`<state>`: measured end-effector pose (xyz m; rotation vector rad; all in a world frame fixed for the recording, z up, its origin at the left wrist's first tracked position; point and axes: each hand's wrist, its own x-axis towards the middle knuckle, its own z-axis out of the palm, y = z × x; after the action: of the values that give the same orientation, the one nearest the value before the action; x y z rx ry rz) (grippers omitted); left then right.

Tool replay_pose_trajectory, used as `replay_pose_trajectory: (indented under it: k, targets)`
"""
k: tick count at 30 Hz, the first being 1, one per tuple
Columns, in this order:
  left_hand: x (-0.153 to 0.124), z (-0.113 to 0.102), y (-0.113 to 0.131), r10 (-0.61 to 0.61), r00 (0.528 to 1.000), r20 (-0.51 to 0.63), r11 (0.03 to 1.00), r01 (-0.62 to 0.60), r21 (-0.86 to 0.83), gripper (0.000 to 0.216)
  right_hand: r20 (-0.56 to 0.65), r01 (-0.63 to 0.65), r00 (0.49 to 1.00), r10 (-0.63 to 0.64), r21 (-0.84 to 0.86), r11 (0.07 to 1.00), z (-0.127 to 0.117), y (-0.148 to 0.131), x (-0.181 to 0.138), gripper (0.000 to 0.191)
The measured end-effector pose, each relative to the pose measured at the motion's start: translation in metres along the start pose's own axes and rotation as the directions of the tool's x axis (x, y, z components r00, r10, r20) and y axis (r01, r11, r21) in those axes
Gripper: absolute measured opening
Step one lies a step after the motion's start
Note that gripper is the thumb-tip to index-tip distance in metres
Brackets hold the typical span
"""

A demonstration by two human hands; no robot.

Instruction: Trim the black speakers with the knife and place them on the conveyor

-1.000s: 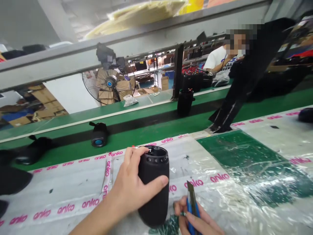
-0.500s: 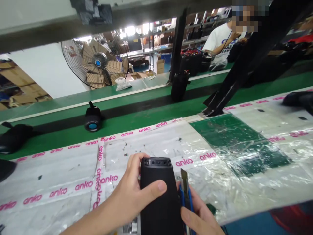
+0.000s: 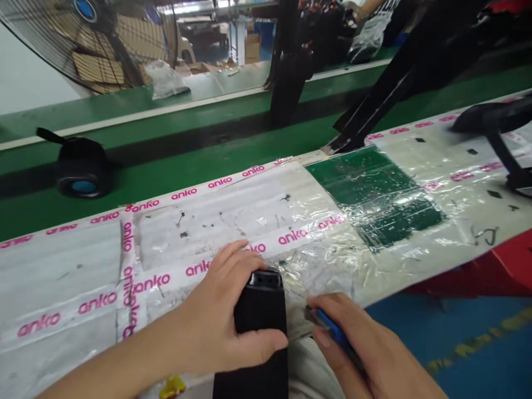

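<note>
My left hand point(image 3: 224, 316) is wrapped over the upper part of a black portable speaker point(image 3: 261, 366), with its thumb across the front. The speaker stands near the table's front edge, its end panel with small round holes facing up and away. In my right hand point(image 3: 357, 338) is a blue utility knife point(image 3: 334, 328), gripped between thumb and fingers just right of the speaker. The knife's front end is blurred, so I cannot tell how far the blade sticks out. Knife and speaker are apart.
Behind the plastic-covered table point(image 3: 216, 213) runs a green conveyor belt point(image 3: 166, 149). It carries a round black speaker point(image 3: 85, 166) with a blue end. A slanted black post point(image 3: 374, 100) rises at the right. More dark items point(image 3: 494, 122) sit far right; a fan point(image 3: 87, 33) stands beyond the belt.
My right hand has turned the knife from upright beside the speaker to slanting, slightly away from it. The view has tilted down and shifted. My left hand keeps its hold on the speaker.
</note>
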<state>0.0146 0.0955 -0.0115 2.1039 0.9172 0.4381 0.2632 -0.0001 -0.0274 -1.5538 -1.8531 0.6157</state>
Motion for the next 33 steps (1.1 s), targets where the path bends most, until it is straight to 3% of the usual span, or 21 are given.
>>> replay_pose_trajectory:
  k: [2,4,6,15,25,33]
  targets:
    - [0.006,0.000,-0.004,0.015,1.000,0.003,0.991,-0.015,-0.133,0.056,0.061,0.304,0.952,-0.301,-0.324,0.896,-0.007,0.000,0.014,0.031]
    - [0.009,0.001,-0.007,0.032,0.999,-0.009,0.975,-0.033,-0.218,0.048,0.175,0.423,0.906,-0.387,-0.447,0.788,-0.009,-0.002,0.027,0.034]
    - [0.011,0.002,-0.009,0.045,0.999,-0.016,0.967,-0.047,-0.252,0.044,0.249,0.459,0.888,-0.386,-0.472,0.752,-0.008,-0.005,0.036,0.037]
    - [0.014,0.002,-0.016,0.079,0.997,-0.009,0.947,-0.078,-0.312,0.048,0.343,0.466,0.879,-0.330,-0.483,0.741,-0.011,-0.011,0.043,0.044]
    - [0.015,0.002,-0.018,0.094,0.995,-0.020,0.944,-0.096,-0.316,0.053,0.332,0.446,0.890,-0.312,-0.493,0.747,-0.003,-0.009,0.039,0.050]
    - [0.015,0.003,-0.019,0.103,0.994,-0.021,0.955,-0.105,-0.278,0.057,0.391,0.436,0.882,-0.262,-0.471,0.767,-0.014,-0.011,0.038,0.056]
